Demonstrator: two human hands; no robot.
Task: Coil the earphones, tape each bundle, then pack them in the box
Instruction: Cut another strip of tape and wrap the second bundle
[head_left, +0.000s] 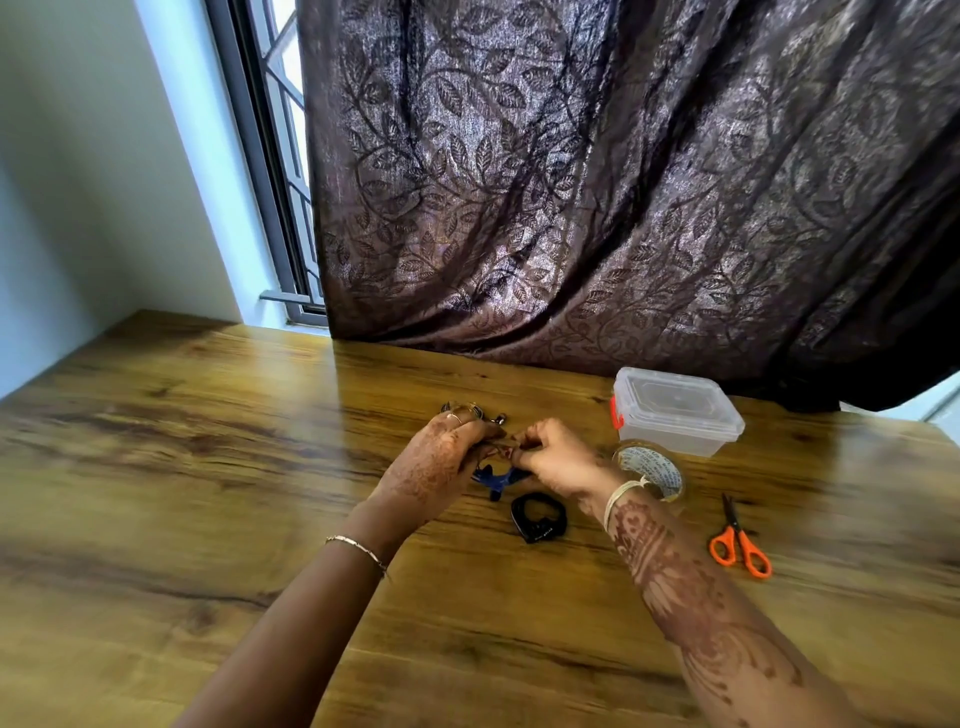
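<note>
Head view, nearest first: a black bundle (538, 518) lies coiled on the desk (208, 467) just short of the hands, apparently finished and parked there until packing. Orange scissors (740, 545) lie closed off to its right, handy for cutting tape. Just beyond, the left hand (441, 460) and right hand (553, 457) meet almost fingertip to fingertip. Both have their fingers curled tight, pinching the blue earphones (500, 478), which show between and below them, low over the desk. They are likely held up so a strip can go round the coil, though whether any strip is in the fingers is too blurred to tell. The tape (652, 470) sits just right of the right wrist, partly hidden by it. Past the left knuckles, loose earphones (470, 410) wait on the desk, seemingly not yet coiled. Farthest right stands the box (675, 410), lid on — it would need opening before anything goes in.
</note>
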